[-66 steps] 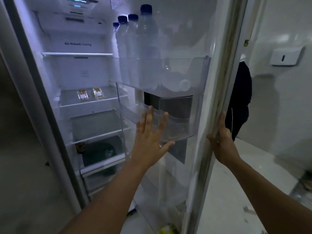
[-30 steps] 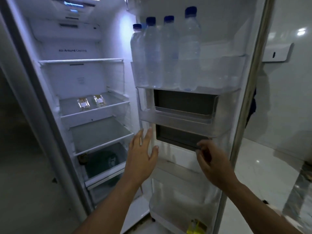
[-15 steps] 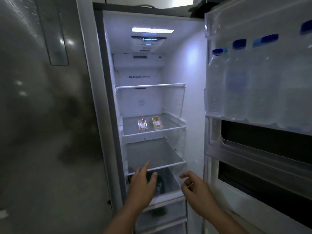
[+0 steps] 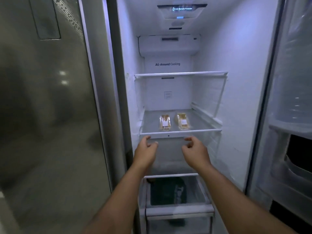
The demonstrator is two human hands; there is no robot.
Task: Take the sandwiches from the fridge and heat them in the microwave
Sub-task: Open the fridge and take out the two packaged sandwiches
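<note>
Because the fridge door is standing wide open, the two wrapped sandwiches are being shown plainly. They are lying side by side, close but not touching, on the middle glass shelf, a little back from its front edge, so they are easy to reach with both hands at once. The left hand and the right hand are being held up just under the shelf's front edge, one below each sandwich. This is likely being done so that one sandwich can be taken by each hand. Each grip is being kept loose, with the fingers curled in and parted. Nothing is being held or touched by either hand yet. No microwave is being seen in this view.
</note>
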